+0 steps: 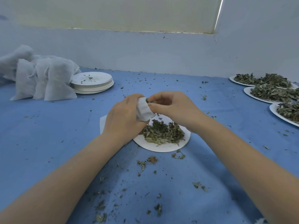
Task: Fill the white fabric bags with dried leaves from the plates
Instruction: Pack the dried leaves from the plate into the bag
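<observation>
Left hand [124, 117] gripping a small white bag [143, 110] above the plate [161, 147] of dried leaves [161, 132] at centre. Right hand [171, 107] pinching leaves at the bag's mouth. Filled bags [47, 81] far left; heaped plates [267, 92] far right.

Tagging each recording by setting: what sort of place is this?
Probably a small hand-packing workbench: a blue-covered table against a plain wall, a stack of empty paper plates, filled fabric bags, and plates of dried leaves.
</observation>
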Demonstrator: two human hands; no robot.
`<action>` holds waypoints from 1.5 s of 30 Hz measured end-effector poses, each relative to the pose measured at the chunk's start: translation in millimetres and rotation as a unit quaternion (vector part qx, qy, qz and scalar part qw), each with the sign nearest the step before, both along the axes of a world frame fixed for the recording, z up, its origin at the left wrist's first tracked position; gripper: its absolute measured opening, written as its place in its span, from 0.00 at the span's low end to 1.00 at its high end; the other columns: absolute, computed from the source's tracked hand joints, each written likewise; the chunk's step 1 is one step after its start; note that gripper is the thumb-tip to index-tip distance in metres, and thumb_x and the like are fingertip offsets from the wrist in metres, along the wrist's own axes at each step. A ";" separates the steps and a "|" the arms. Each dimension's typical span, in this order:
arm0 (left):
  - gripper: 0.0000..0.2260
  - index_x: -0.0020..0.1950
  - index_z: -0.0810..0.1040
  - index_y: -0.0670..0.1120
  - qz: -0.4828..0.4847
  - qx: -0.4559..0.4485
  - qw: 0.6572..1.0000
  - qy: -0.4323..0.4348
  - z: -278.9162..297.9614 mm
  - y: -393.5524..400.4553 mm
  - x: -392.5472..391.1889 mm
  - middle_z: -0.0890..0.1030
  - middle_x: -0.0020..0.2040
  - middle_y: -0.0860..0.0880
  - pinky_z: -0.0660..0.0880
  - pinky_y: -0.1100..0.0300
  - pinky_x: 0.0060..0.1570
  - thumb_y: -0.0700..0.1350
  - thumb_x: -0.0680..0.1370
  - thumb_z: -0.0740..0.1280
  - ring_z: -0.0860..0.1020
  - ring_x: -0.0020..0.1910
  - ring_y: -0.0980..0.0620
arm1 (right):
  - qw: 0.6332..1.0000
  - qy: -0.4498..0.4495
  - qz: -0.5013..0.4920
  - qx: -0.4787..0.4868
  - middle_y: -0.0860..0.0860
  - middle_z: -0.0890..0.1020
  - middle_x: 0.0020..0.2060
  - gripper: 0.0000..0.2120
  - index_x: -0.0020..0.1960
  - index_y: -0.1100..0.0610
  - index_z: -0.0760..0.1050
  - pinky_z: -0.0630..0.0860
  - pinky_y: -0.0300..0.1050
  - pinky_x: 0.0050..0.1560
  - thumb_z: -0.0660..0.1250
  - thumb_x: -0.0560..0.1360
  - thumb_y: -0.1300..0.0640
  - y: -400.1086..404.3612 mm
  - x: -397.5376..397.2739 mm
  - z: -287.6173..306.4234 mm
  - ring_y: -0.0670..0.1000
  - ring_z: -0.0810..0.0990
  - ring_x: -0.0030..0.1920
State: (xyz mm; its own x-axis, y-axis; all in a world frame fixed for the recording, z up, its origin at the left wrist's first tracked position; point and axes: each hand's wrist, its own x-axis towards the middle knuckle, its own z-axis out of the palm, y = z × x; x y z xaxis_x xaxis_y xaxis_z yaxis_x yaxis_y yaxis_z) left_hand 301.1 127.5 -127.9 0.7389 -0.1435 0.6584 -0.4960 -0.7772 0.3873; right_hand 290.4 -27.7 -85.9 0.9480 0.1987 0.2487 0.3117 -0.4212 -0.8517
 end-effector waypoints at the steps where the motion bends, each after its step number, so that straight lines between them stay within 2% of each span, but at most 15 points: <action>1: 0.25 0.64 0.72 0.45 0.001 -0.009 1.000 0.008 0.0 0.1 0.5 0.77 0.58 0.47 0.70 0.54 0.50 0.51 0.70 0.71 0.75 0.54 0.43 | 0.999 0.015 0.028 -0.010 0.41 0.82 0.39 0.05 0.48 0.48 0.81 0.69 0.25 0.33 0.70 0.73 0.55 -2.1 -1.0 1.7 0.34 0.78 0.38; 5: 0.24 0.64 0.71 0.46 0.006 -0.032 0.999 0.024 2.2 1.6 0.6 0.77 0.57 0.47 0.70 0.54 0.49 0.51 0.70 0.72 0.75 0.54 0.45 | 0.995 0.034 0.076 -0.051 0.39 0.81 0.53 0.14 0.55 0.39 0.78 0.75 0.44 0.55 0.65 0.77 0.57 -8.0 -1.4 4.0 0.51 0.78 0.58; 7: 0.24 0.63 0.72 0.46 0.003 -0.039 0.999 0.027 3.9 1.0 -0.7 0.77 0.56 0.48 0.70 0.55 0.48 0.51 0.70 0.72 0.75 0.53 0.46 | 0.995 -0.002 0.077 -0.057 0.38 0.81 0.53 0.14 0.56 0.42 0.79 0.72 0.39 0.59 0.65 0.77 0.58 -5.7 -2.0 2.6 0.41 0.78 0.56; 13: 0.18 0.56 0.76 0.40 -0.020 0.012 0.999 -0.047 3.3 -8.9 -7.3 0.80 0.47 0.44 0.67 0.58 0.40 0.45 0.69 0.73 0.77 0.43 0.42 | 0.997 -0.058 -0.008 0.040 0.43 0.84 0.37 0.09 0.40 0.46 0.81 0.77 0.33 0.44 0.73 0.69 0.60 7.7 -1.5 -11.4 0.38 0.81 0.39; 17: 0.15 0.46 0.79 0.36 -0.035 0.093 0.987 -0.125 2.8 -12.5 -12.6 0.81 0.38 0.43 0.69 0.61 0.34 0.46 0.67 0.67 0.78 0.32 0.44 | 0.996 -0.072 -0.006 -0.054 0.38 0.77 0.24 0.16 0.33 0.42 0.78 0.67 0.27 0.31 0.68 0.72 0.62 14.8 -4.7 -18.7 0.36 0.74 0.28; 20: 0.15 0.47 0.79 0.37 -0.049 0.078 0.992 -0.081 2.9 -8.7 -10.1 0.81 0.38 0.43 0.67 0.61 0.36 0.42 0.64 0.75 0.79 0.33 0.44 | 0.990 -0.023 0.060 -0.128 0.46 0.79 0.31 0.09 0.42 0.52 0.81 0.69 0.34 0.37 0.64 0.77 0.58 8.2 -4.2 -8.3 0.41 0.72 0.32; 22: 0.19 0.50 0.78 0.37 -0.049 0.074 0.995 -0.044 3.2 -5.7 -8.5 0.81 0.41 0.42 0.66 0.59 0.39 0.40 0.62 0.78 0.79 0.35 0.42 | 0.987 -0.009 0.087 -0.134 0.49 0.83 0.39 0.08 0.46 0.49 0.82 0.71 0.35 0.41 0.64 0.77 0.55 1.7 -4.6 0.7 0.43 0.75 0.36; 24: 0.21 0.53 0.77 0.37 -0.046 0.072 0.996 -0.038 4.0 -3.4 -7.5 0.81 0.44 0.41 0.66 0.58 0.40 0.43 0.64 0.77 0.79 0.37 0.41 | 0.990 -0.017 0.085 -0.109 0.44 0.84 0.39 0.07 0.45 0.43 0.82 0.71 0.30 0.38 0.69 0.74 0.55 -3.7 -5.0 7.4 0.39 0.78 0.36; 26: 0.21 0.55 0.76 0.37 -0.046 0.076 0.995 -0.044 4.9 -2.6 -6.9 0.81 0.45 0.41 0.66 0.57 0.40 0.44 0.66 0.76 0.78 0.38 0.40 | 0.993 -0.026 0.063 -0.095 0.42 0.85 0.38 0.07 0.43 0.43 0.82 0.73 0.34 0.35 0.72 0.70 0.55 -6.3 -4.5 10.8 0.41 0.80 0.37; 29: 0.22 0.56 0.76 0.37 -0.048 0.085 0.995 -0.038 4.6 -1.7 -5.4 0.81 0.45 0.41 0.65 0.57 0.39 0.45 0.67 0.76 0.78 0.39 0.40 | 0.992 -0.047 0.047 -0.108 0.35 0.81 0.33 0.10 0.39 0.39 0.80 0.67 0.28 0.27 0.71 0.68 0.56 -7.4 -2.9 9.9 0.37 0.75 0.30; 32: 0.22 0.57 0.76 0.39 -0.046 0.092 0.994 -0.045 3.4 -0.1 -2.6 0.81 0.46 0.44 0.63 0.59 0.39 0.46 0.67 0.74 0.77 0.41 0.42 | 0.984 -0.046 0.062 -0.163 0.27 0.78 0.34 0.10 0.43 0.37 0.80 0.67 0.20 0.38 0.71 0.70 0.54 -10.7 -2.6 11.0 0.26 0.73 0.40; 35: 0.22 0.58 0.76 0.41 -0.045 0.101 0.992 -0.052 3.0 0.1 -0.8 0.81 0.47 0.46 0.61 0.60 0.39 0.47 0.67 0.74 0.77 0.42 0.43 | 0.980 -0.028 0.062 -0.189 0.33 0.82 0.40 0.09 0.46 0.39 0.81 0.74 0.31 0.42 0.71 0.70 0.52 -17.2 -1.3 14.3 0.32 0.76 0.43; 38: 0.22 0.59 0.75 0.45 -0.042 0.108 0.993 -0.034 1.8 3.6 1.5 0.80 0.50 0.47 0.63 0.58 0.40 0.49 0.67 0.72 0.77 0.45 0.43 | 0.984 0.007 0.071 -0.162 0.40 0.84 0.41 0.08 0.46 0.45 0.82 0.75 0.34 0.45 0.74 0.67 0.52 -27.6 -1.2 23.3 0.37 0.81 0.43; 41: 0.22 0.60 0.74 0.48 -0.022 0.085 0.996 -0.019 0.9 9.5 3.8 0.80 0.51 0.49 0.67 0.57 0.41 0.49 0.67 0.72 0.77 0.46 0.42 | 0.970 0.088 0.071 -0.216 0.42 0.83 0.45 0.20 0.50 0.43 0.79 0.77 0.36 0.41 0.77 0.60 0.42 -44.2 -1.2 36.5 0.41 0.82 0.42; 45: 0.22 0.60 0.73 0.50 -0.004 0.067 0.998 0.000 -0.2 13.6 6.6 0.79 0.52 0.49 0.69 0.56 0.42 0.50 0.68 0.72 0.76 0.46 0.43 | 0.882 0.185 0.072 -0.428 0.39 0.74 0.56 0.39 0.62 0.34 0.69 0.71 0.35 0.43 0.74 0.51 0.32 -46.1 -0.3 32.6 0.45 0.80 0.50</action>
